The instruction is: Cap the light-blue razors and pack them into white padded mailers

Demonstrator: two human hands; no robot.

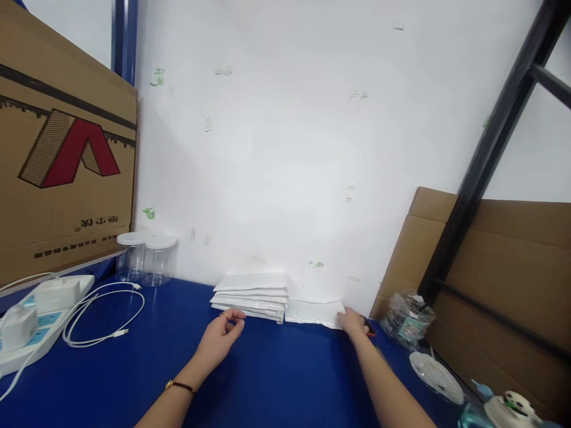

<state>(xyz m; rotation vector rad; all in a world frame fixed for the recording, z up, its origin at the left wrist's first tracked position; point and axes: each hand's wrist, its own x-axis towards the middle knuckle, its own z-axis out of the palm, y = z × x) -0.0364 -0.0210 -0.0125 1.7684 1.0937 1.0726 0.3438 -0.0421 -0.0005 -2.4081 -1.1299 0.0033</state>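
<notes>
A stack of white packets (pixel 252 294) is being supported by the blue table (pixel 285 380). Just right of the stack, a single white packet (pixel 312 312) is being touched at its right end by the right hand (pixel 352 322); whether it is being pinched or merely pressed cannot be told. Before the stack's left part, the left hand (pixel 225 330) is being held with fingers curled, a narrow gap being left beside the thumb. Farther left of the stack, clear jars (pixel 157 264) are being topped by white lids (pixel 160 242).

The packets (pixel 252 282) are white. The table (pixel 276 374) is blue. The box (pixel 111 199) is brown; its logo (pixel 68 156) is red and striped.
</notes>
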